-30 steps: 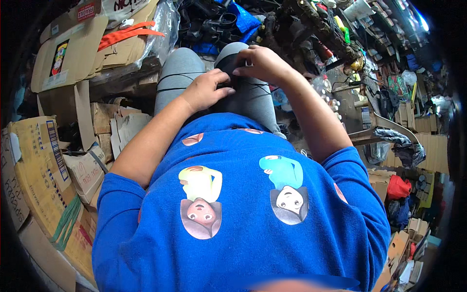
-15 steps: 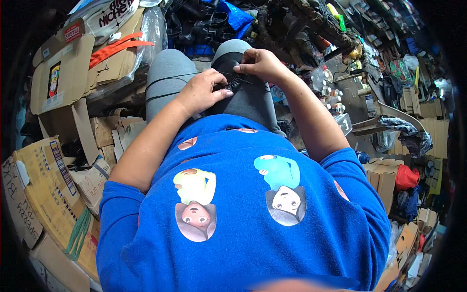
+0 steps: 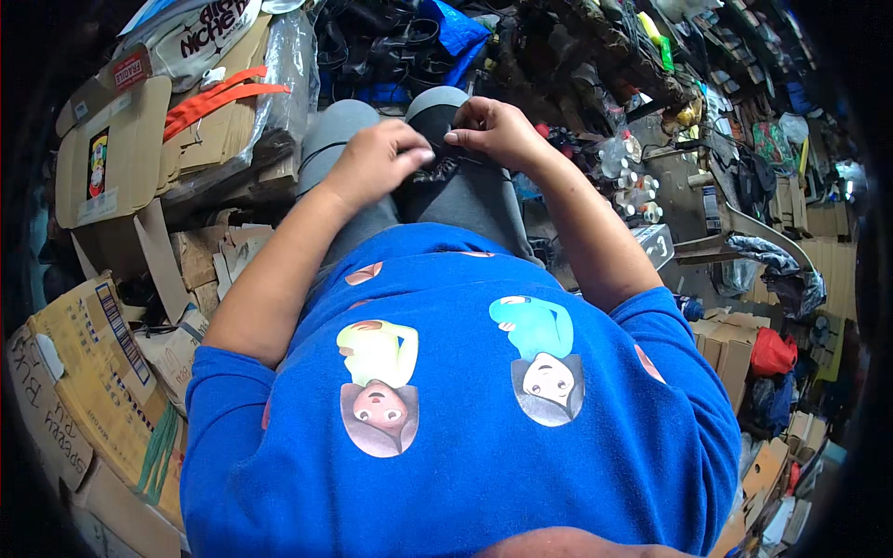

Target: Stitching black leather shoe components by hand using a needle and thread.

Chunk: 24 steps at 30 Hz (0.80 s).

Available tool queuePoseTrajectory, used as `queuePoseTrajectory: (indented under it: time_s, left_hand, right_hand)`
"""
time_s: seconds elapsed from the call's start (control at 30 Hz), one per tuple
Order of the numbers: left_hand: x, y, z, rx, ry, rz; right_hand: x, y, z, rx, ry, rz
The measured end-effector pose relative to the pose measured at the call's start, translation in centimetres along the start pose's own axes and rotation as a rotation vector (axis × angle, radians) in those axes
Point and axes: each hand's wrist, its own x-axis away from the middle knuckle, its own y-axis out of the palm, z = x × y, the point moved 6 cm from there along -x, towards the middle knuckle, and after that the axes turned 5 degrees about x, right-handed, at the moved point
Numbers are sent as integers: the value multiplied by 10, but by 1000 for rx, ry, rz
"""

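A black piece of material, perhaps leather, lies over my right thigh, with dark coiled thread or stitching along its lower part. My right hand pinches at its right side, thumb and forefinger together; what is between them is too small to name. Just left of the piece, my left hand is raised with its fingers curled toward the thumb, slightly blurred. Anything in that pinch is too small to make out. Black thread crosses my left knee in grey trousers.
Cardboard boxes and an opened carton crowd my left side. Black boots or shoes and a blue plastic sheet lie beyond my knees. Clear bottles and a curved wooden frame stand to my right.
My left hand has lifted off the black piece, moving left and slightly away from me. The thread strung across my left thigh has shifted. My right hand stays nearly in place.
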Motion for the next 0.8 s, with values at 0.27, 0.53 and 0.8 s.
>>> queuePoseTrajectory:
  time_s: [0.27,0.53,0.8]
  left_hand:
    - [-56,10,-34,75,-55,-125]
    - [-75,24,-45,179,-169,-305]
    - [-71,24,-66,427,-279,-262]
  right_hand:
    - [17,4,-18,165,108,-262]
    - [18,5,-18,226,19,-302]
    - [51,-40,-36,-221,82,-138]
